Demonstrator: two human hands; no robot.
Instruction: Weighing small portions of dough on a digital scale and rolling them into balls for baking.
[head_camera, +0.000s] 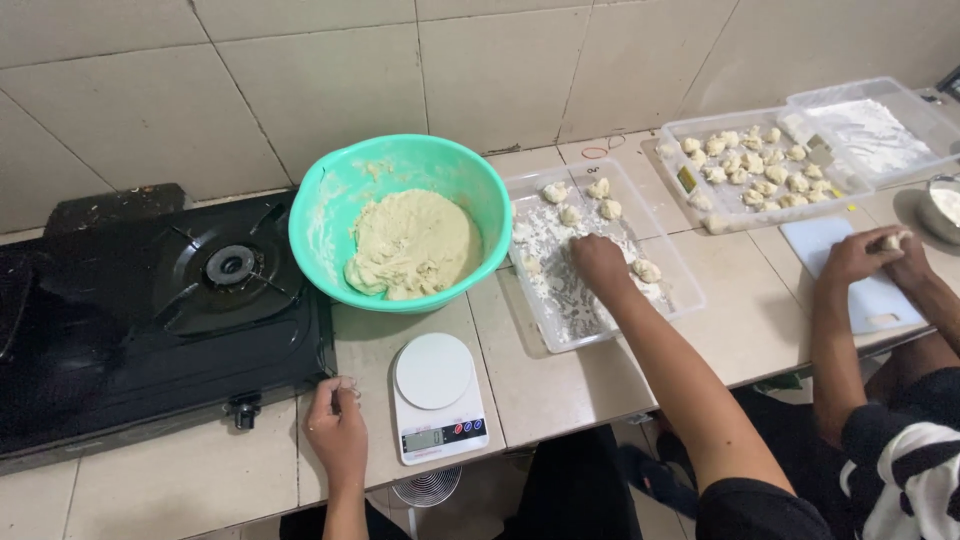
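A: What is seen, taken from the largest thing down?

B: A tiled desk (560, 390) is seen, with a black gas stove (150, 310) laid at nine o'clock. A green bowl (400, 220) of pale dough (415, 245) is set at about eleven o'clock from the white kitchen scale (437, 397).

A: And toward three o'clock?

B: A clear floured tray (570, 320) is placed beside the bowl, with small dough pieces (600, 200) kept at its twelve o'clock end. A second clear tray (700, 205) filled with dough balls (755, 165) is seen further out at two o'clock, next to a container of flour (870, 130).

A: How are the hands held?

B: The right hand (598, 262) is lowered into the floured tray, fingers curled downward over the flour; whether anything is gripped cannot be told. One dough piece (647, 270) is left just beside it at three o'clock. The left hand (335, 425) is rested on the desk at nine o'clock from the scale, loosely curled, nothing held.

A: Anyone else?

B: A co-worker's hands (880, 255) are closed around a dough lump over a white board (840, 240).
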